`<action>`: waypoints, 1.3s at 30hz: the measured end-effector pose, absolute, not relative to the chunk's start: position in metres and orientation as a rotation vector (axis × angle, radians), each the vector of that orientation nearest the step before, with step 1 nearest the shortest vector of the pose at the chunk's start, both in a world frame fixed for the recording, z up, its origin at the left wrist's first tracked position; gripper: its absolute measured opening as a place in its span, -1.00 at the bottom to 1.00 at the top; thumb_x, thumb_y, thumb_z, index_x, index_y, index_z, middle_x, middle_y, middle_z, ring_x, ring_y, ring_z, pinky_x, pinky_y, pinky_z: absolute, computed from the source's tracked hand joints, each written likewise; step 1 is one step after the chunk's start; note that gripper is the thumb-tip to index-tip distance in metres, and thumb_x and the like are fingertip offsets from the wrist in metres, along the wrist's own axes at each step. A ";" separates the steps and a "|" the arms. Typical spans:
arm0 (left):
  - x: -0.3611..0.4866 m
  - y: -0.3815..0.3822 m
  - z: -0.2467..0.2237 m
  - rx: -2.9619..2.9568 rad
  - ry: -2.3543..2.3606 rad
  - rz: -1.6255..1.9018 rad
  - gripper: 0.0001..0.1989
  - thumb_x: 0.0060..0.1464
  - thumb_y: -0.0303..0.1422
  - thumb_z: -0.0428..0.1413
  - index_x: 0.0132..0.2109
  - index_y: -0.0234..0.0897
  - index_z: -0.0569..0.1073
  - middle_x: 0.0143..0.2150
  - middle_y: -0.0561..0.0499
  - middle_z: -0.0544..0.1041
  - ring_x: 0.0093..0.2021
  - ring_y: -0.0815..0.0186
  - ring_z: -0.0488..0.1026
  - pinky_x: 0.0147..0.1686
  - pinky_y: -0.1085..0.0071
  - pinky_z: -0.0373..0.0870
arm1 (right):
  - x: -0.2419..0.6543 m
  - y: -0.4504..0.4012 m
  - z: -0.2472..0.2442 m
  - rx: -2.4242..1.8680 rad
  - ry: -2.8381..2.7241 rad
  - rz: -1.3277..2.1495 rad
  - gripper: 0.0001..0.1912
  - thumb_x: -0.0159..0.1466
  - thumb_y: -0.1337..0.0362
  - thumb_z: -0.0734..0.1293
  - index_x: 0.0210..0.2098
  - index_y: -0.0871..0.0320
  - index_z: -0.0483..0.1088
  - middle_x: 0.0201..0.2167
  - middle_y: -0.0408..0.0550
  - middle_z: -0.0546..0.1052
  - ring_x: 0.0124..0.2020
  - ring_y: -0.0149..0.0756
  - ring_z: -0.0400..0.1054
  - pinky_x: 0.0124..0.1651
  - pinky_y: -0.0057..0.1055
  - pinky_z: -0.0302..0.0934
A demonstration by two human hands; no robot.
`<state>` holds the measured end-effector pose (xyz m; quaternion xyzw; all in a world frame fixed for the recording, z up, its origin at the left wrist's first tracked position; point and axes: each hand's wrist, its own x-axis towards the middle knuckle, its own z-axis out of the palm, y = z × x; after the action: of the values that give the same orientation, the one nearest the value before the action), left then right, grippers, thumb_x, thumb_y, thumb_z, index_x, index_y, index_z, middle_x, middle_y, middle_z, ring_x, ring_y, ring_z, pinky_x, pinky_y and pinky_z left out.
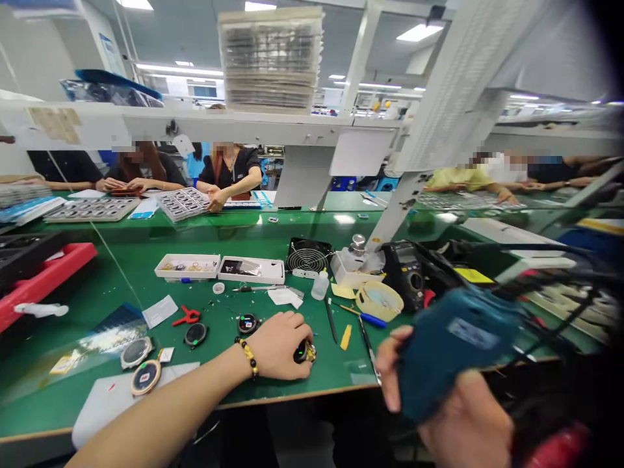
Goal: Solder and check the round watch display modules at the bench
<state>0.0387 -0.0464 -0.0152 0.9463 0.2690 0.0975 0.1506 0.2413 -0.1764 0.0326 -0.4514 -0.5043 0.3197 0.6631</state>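
Note:
My left hand (280,344), with a beaded bracelet at the wrist, is closed over a smartwatch (303,352) at the front edge of the green bench. Part of its dark face with a small green light and a gold-coloured edge shows between the fingers. My right hand (453,403) is wrapped round a bulky teal power tool (453,351) with a pale label, blurred by motion; its exact kind is unclear. Left of my left hand lie more round watches: a dark one (195,334), one with a lit face (248,323), a silver one (137,352) and a rose-gold one (145,377).
A red clamp (186,315), white parts trays (188,266), a round fan (309,258), a small bottle (320,285), a yellow dish (379,300) and a blue-handled screwdriver (373,320) stand or lie on the bench (219,234). Co-workers sit across it, one handling a tray (182,203).

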 end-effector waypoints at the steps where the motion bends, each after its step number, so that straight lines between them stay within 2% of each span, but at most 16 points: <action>1: 0.038 -0.046 -0.015 2.715 0.769 0.274 -0.63 0.09 -0.16 0.25 -0.01 -0.22 0.48 -0.05 -0.07 0.50 -0.04 0.09 0.46 0.04 0.17 0.41 | 0.236 -0.169 0.033 -0.961 -1.135 0.764 -0.48 0.46 -0.22 0.18 -0.12 0.12 0.43 -0.43 -0.10 0.53 -0.69 -0.38 0.32 -0.59 -0.40 0.32; 3: 0.038 -0.046 -0.014 2.714 0.761 0.268 -0.62 0.09 -0.15 0.25 0.00 -0.22 0.48 -0.04 -0.07 0.50 -0.04 0.08 0.45 0.04 0.16 0.41 | 0.226 -0.155 0.032 -0.900 -1.116 0.782 -0.65 0.45 -0.08 0.29 -0.13 0.08 0.39 -0.36 -0.12 0.56 -0.70 -0.40 0.33 -0.58 -0.40 0.31; 5: 0.039 -0.046 -0.014 2.711 0.753 0.260 -0.61 0.09 -0.15 0.25 0.01 -0.22 0.49 -0.04 -0.08 0.50 -0.04 0.07 0.45 0.04 0.16 0.41 | 0.219 -0.146 0.030 -0.933 -1.117 0.726 -0.79 0.45 0.07 0.35 -0.10 0.07 0.37 -0.26 -0.10 0.57 -0.59 -0.38 0.41 -0.48 -0.40 0.36; 8: 0.038 -0.045 -0.014 2.693 0.740 0.252 -0.62 0.09 -0.16 0.26 0.02 -0.21 0.49 -0.04 -0.07 0.49 -0.03 0.08 0.45 0.05 0.16 0.41 | 0.216 -0.138 0.024 -1.027 -1.119 0.610 -0.76 0.43 0.15 0.40 0.02 0.07 0.37 -0.23 -0.09 0.54 -0.52 -0.39 0.39 -0.39 -0.38 0.37; 11: 0.037 -0.043 -0.014 2.660 0.699 0.269 -0.61 0.09 -0.20 0.27 0.04 -0.20 0.49 0.00 -0.06 0.49 -0.01 0.09 0.46 0.07 0.17 0.41 | 0.217 -0.135 0.023 -0.975 -1.078 0.651 -0.57 0.40 0.07 0.44 0.16 0.01 0.31 -0.26 -0.15 0.49 -0.61 -0.46 0.26 -0.51 -0.43 0.25; 14: 0.036 -0.043 -0.014 2.634 0.624 0.305 -0.62 0.09 -0.26 0.27 0.05 -0.20 0.49 0.01 -0.08 0.49 0.00 0.10 0.46 0.09 0.19 0.41 | 0.220 -0.134 0.028 -0.827 -1.031 0.824 -0.42 0.41 -0.18 0.30 0.26 0.01 0.29 -0.27 -0.10 0.49 -0.59 -0.38 0.28 -0.53 -0.38 0.23; 16: 0.036 -0.042 -0.014 2.611 0.585 0.332 -0.61 0.07 -0.31 0.27 0.06 -0.22 0.49 0.01 -0.09 0.50 0.00 0.10 0.46 0.10 0.20 0.43 | 0.222 -0.134 0.031 -0.758 -1.004 0.922 -0.37 0.42 -0.21 0.22 0.27 0.06 0.33 -0.24 -0.02 0.49 -0.54 -0.31 0.32 -0.52 -0.34 0.25; 21: 0.036 -0.043 -0.014 2.546 0.549 0.384 -0.57 0.03 -0.36 0.28 0.08 -0.24 0.50 0.02 -0.10 0.51 0.03 0.10 0.46 0.12 0.20 0.45 | 0.226 -0.130 0.029 -0.645 -0.986 0.944 -0.47 0.42 -0.14 0.27 0.15 0.11 0.46 -0.23 0.00 0.46 -0.51 -0.33 0.33 -0.54 -0.39 0.24; 28: 0.036 -0.045 -0.013 2.555 0.482 0.424 -0.59 0.02 -0.41 0.24 0.07 -0.21 0.52 0.02 -0.08 0.50 0.01 0.12 0.46 0.06 0.23 0.46 | 0.221 -0.130 0.028 -0.566 -1.046 0.897 -0.47 0.42 -0.19 0.27 0.09 0.09 0.46 -0.14 0.06 0.50 -0.40 -0.22 0.42 -0.38 -0.29 0.32; 33: 0.036 -0.043 -0.013 2.558 0.491 0.399 -0.58 0.02 -0.38 0.26 0.07 -0.23 0.52 0.01 -0.09 0.50 0.00 0.12 0.46 0.05 0.24 0.46 | 0.214 -0.126 0.025 -0.529 -1.057 0.947 -0.46 0.43 -0.23 0.24 0.08 0.07 0.43 -0.29 -0.03 0.45 -0.47 -0.27 0.34 -0.41 -0.32 0.25; 39: 0.036 -0.042 -0.014 2.563 0.498 0.389 -0.58 0.04 -0.36 0.27 0.08 -0.23 0.53 0.00 -0.08 0.50 -0.01 0.13 0.46 0.03 0.25 0.46 | 0.210 -0.123 0.017 -0.542 -1.034 0.984 -0.46 0.42 -0.24 0.25 0.10 0.05 0.41 -0.30 -0.05 0.43 -0.46 -0.29 0.32 -0.38 -0.34 0.24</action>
<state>0.0355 -0.0424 -0.0140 0.9404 0.1829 0.1429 0.2484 0.2102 -0.1234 0.0168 -0.2455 -0.4682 0.4456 0.7225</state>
